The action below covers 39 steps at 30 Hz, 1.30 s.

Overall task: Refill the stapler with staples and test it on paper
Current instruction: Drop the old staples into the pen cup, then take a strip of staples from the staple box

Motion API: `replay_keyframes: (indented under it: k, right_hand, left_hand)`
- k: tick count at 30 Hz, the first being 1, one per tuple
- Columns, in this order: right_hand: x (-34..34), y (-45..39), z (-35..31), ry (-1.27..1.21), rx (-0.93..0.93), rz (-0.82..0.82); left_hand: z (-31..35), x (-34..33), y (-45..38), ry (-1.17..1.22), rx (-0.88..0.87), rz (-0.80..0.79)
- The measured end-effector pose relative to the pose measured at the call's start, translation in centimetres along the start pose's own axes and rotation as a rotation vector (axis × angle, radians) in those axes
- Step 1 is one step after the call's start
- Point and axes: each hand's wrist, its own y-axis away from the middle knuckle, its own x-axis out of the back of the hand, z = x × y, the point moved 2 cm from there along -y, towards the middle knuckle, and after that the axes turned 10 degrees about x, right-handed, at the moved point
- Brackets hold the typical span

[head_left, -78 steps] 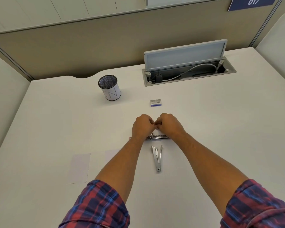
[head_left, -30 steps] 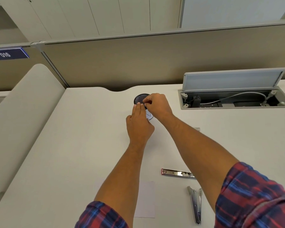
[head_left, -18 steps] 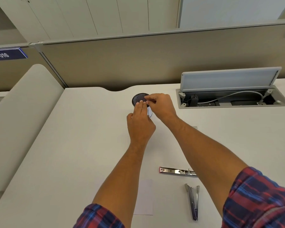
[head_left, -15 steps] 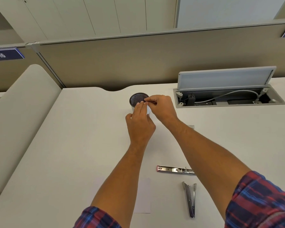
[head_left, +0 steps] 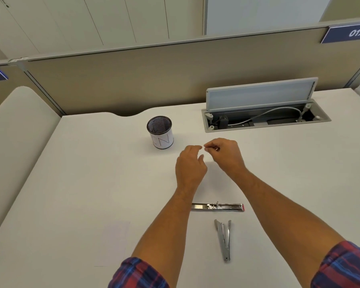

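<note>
The stapler lies in two metal pieces near me: the long magazine rail (head_left: 217, 206) crosswise, and the hinged stapler body (head_left: 223, 240) pointing toward me just below it. A pale sheet of paper (head_left: 114, 244) lies flat at the lower left. My left hand (head_left: 190, 165) hovers above the desk with its fingers loosely apart and nothing in it. My right hand (head_left: 224, 154) is beside it, thumb and forefinger pinched together; anything tiny between them is too small to tell. Both hands are right of the mesh cup (head_left: 160, 132) and apart from it. No staple box is in sight.
The white desk (head_left: 92, 173) ends at a beige partition. An open cable tray (head_left: 266, 119) with a raised lid and a grey cable sits at the back right. A padded side panel (head_left: 13, 142) borders the desk on the left.
Both hands have drawn back from the mouth of the mesh cup, toward me and to the right. The left hand's fingers have spread. The stapler pieces have not moved.
</note>
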Motion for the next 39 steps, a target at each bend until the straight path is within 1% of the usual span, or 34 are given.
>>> replay_keyframes:
  k: [5, 9, 11, 14, 20, 24, 26, 33, 39]
  right_hand:
    - [1.4, 1.4, 4.4, 0.028, -0.223, 0.026]
    - [1.5, 2.3, 6.6, -0.038, -0.26, -0.069]
    - [1.2, 2.5, 7.2, -0.055, -0.232, -0.086]
    - [0.6, 2.3, 7.6, -0.102, -0.19, -0.067]
    - [0.2, 2.4, 8.3, -0.234, -0.14, -0.045]
    - [0.4, 2.2, 9.0, -0.254, -0.114, -0.063]
    - [0.3, 2.2, 9.2, -0.254, -0.112, -0.044]
    - [0.2, 2.4, 9.4, -0.301, -0.124, 0.005]
    - [0.3, 2.5, 9.7, -0.337, -0.157, 0.028]
  left_hand:
    - [1.0, -3.4, -0.4, 0.0, 0.083, -0.219]
    - [0.9, -5.6, -0.9, -0.069, 0.084, -0.319]
    - [0.7, -6.2, -1.2, -0.081, 0.069, -0.325]
    - [0.5, -6.9, -1.6, -0.102, 0.027, -0.322]
    - [0.5, -6.7, -2.4, -0.108, 0.023, -0.275]
    - [0.6, -6.6, -2.6, -0.162, 0.002, -0.27]
    - [0.5, -6.5, -2.7, -0.162, 0.001, -0.266]
    - [-0.3, -6.4, -2.8, -0.05, 0.01, -0.275]
    - [-1.1, -6.3, -2.9, 0.044, 0.06, -0.236]
